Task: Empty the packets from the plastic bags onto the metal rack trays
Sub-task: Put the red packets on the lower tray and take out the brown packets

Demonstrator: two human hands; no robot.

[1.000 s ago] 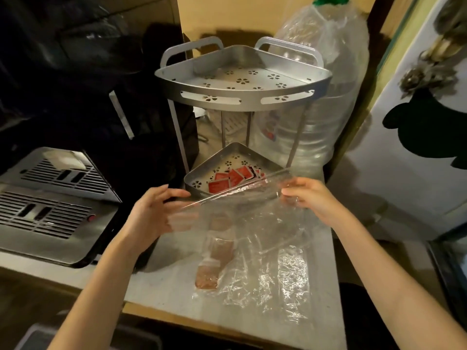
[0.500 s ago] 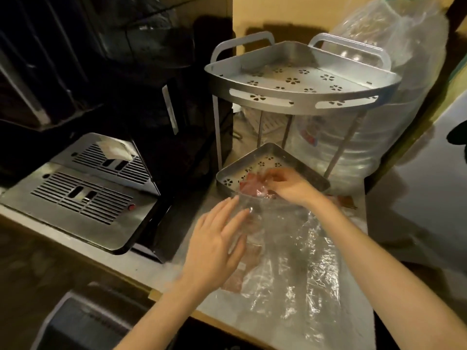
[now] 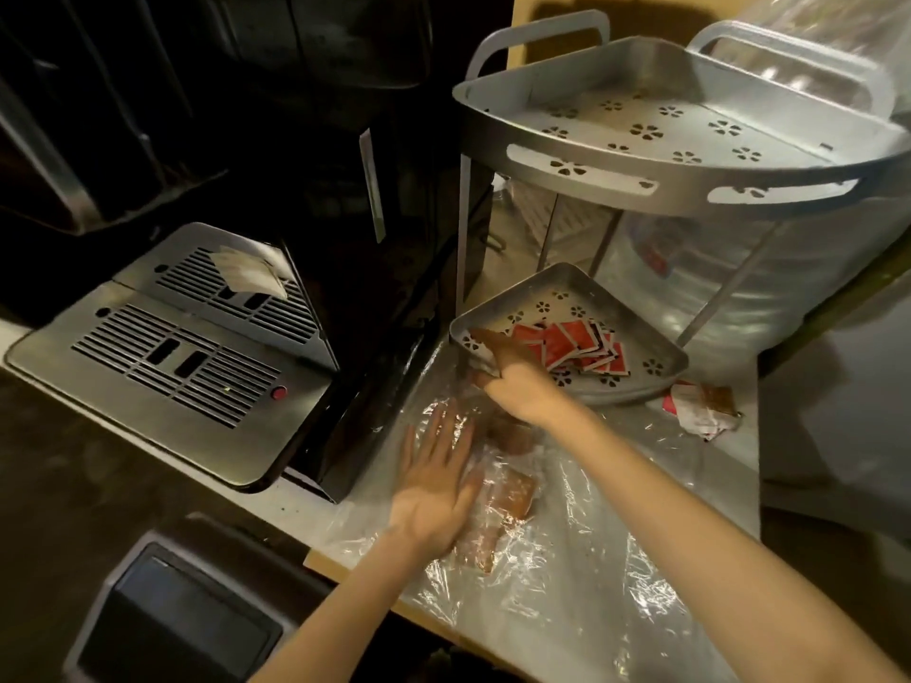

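Nearest, the left hand (image 3: 438, 480) lies flat and released, fingers spread, pressing down on the clear plastic bag (image 3: 557, 529) spread over the surface (image 3: 739, 386). Just beside its fingertips, brown packets (image 3: 508, 495) show through the film, so this bag is not yet empty. Beyond it, the right hand (image 3: 512, 382) reaches over the near rim of the lower tray (image 3: 660, 357), fingers curled around something pale; what exactly it holds I cannot tell. Past that hand, red packets (image 3: 577, 347) already lie heaped in the tray. A few loose packets (image 3: 705, 406) sit on the surface outside the tray, off to the right hand's side. Farthest, the upper tray (image 3: 641, 135) appears bare. I judge the task under way, with much left.
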